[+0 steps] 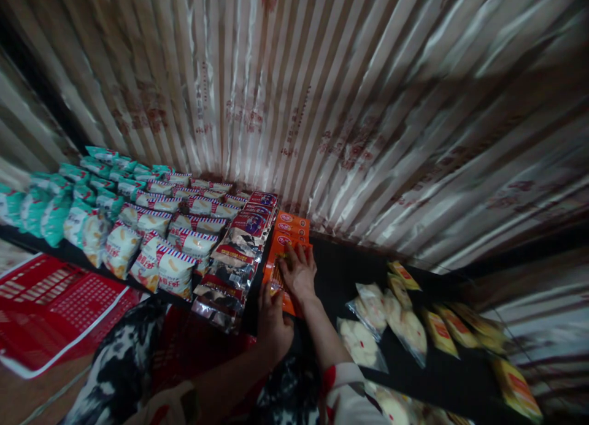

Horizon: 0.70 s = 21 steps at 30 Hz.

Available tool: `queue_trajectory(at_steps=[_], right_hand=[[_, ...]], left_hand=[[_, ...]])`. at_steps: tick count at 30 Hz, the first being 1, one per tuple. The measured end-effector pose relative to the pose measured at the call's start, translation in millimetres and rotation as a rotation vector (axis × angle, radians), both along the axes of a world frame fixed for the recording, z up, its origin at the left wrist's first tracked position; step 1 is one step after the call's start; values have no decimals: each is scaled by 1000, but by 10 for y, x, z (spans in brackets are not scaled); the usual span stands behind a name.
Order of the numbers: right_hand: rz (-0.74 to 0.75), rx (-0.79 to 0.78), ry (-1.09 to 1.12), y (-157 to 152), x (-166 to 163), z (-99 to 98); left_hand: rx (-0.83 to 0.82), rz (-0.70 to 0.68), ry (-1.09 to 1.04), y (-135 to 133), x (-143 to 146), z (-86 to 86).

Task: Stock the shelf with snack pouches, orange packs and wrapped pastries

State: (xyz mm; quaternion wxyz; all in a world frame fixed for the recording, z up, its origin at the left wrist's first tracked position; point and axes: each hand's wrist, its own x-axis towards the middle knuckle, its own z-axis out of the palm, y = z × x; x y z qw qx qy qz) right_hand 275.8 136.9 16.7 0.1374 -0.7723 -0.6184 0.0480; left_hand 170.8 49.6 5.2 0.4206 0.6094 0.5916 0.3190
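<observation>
A row of overlapping orange snack packets (293,222) lies flat on the black table surface. My right hand (299,271) rests on top of these packets, palm down, its fingers stretched out and a little apart. Nearer to me, my left hand (275,327) is curled at the near left edge of the row, thumb and finger against an orange packet; its other fingers are folded from sight. Right beside it on the left is a row of shiny dark red and silver packets (237,253), overlapping one another.
White snack bags with striped tops (175,268) stand in rows at left, with teal bags (57,213) beyond. Clear bags of pale rounds (361,345) and yellow packets (439,330) lie at right. A red basket (59,308) is low left. Pleated printed sheeting (285,94) hangs behind.
</observation>
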Motion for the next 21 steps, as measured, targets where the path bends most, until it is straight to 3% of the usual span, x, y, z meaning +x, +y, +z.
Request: queue_trajectory(at_steps=[10,17,21], right_hand=[[25,-221,-26,119,-92,-16],[40,-123,-38,75,-120,-87],[12,52,0,16,-180,-34]], left_hand=[[56,-30,132,-40,4,-51],[169,-22,62,-137,-51,-3],[290,-79,-33,-281,-196,107]])
